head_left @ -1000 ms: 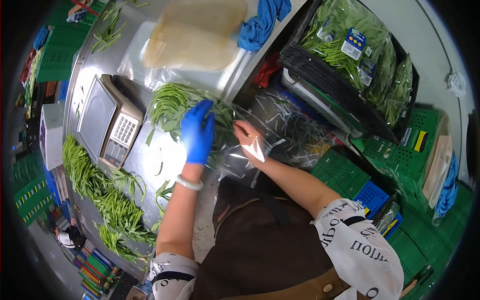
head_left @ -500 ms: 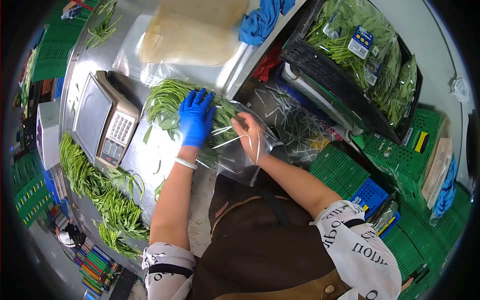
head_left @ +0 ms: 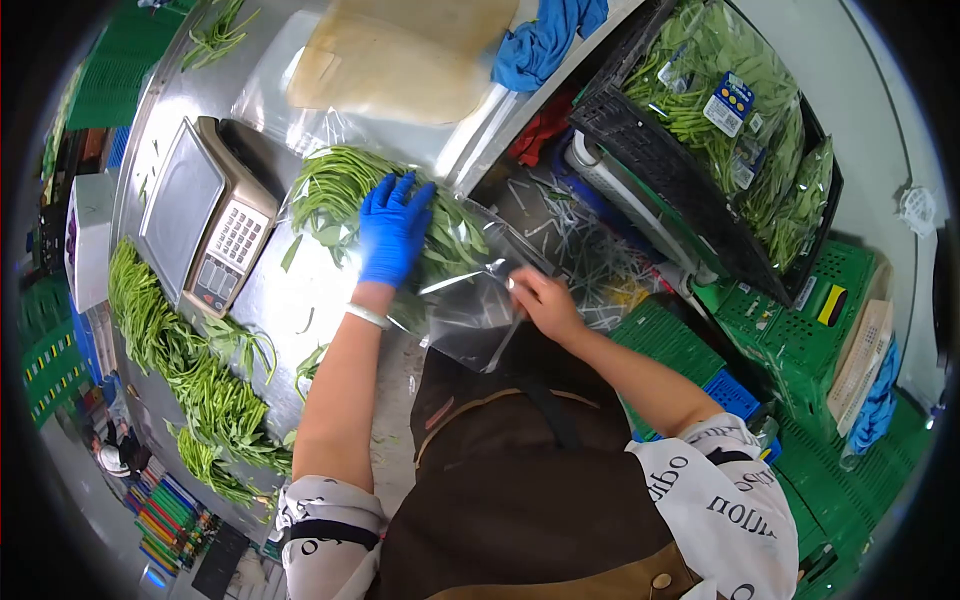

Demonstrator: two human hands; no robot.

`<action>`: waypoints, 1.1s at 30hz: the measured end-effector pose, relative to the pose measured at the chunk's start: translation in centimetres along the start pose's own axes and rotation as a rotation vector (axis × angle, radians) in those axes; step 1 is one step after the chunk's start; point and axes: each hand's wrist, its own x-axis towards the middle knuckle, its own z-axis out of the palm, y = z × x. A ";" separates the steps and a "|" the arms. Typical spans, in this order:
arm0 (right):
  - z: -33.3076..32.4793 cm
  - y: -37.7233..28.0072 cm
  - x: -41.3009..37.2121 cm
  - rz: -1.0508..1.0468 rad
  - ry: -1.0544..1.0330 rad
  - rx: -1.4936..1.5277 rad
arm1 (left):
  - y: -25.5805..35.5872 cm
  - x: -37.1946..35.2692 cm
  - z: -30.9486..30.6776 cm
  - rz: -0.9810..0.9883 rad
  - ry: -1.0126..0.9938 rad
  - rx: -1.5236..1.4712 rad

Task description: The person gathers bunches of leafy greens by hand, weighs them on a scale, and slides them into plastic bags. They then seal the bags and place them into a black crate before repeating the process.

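Head view: the gloved left hand [head_left: 392, 232] lies flat, fingers spread, pressing the green stems [head_left: 335, 190] inside the clear bag [head_left: 470, 320] on the steel table [head_left: 320, 290]. The bare right hand [head_left: 540, 300] pinches the bag's mouth. Best, I'd say, to pin the stems firmly and draw the film taut. They look long, leafy and loosely bundled.

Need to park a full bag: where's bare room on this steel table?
Bare steel, with a few stray leaves, lies between the scale and the bagged greens under the gloved left hand. A second patch sits beyond the scale, before the loose greens. Crowded: the long pile of greens left of the scale and the stack of clear bags.
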 end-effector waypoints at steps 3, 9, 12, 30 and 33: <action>-6.1 1.1 -2.4 -0.563 -0.074 -0.529 | 1.7 -0.1 -3.9 -0.085 0.090 -0.205; -14.0 3.5 -3.8 0.229 -0.120 -1.212 | 6.0 -11.7 -4.3 -0.725 0.538 -0.665; -11.9 -0.9 -3.5 0.063 -0.237 -1.066 | 8.9 -18.2 -0.9 -1.201 0.575 -1.106; 5.5 -4.5 -3.7 -1.160 -0.859 -0.762 | 12.9 -23.0 -2.2 -1.375 0.140 -1.635; 3.0 -4.6 -4.1 -0.978 -0.868 -0.713 | 13.2 -23.3 -2.0 -1.332 0.164 -1.811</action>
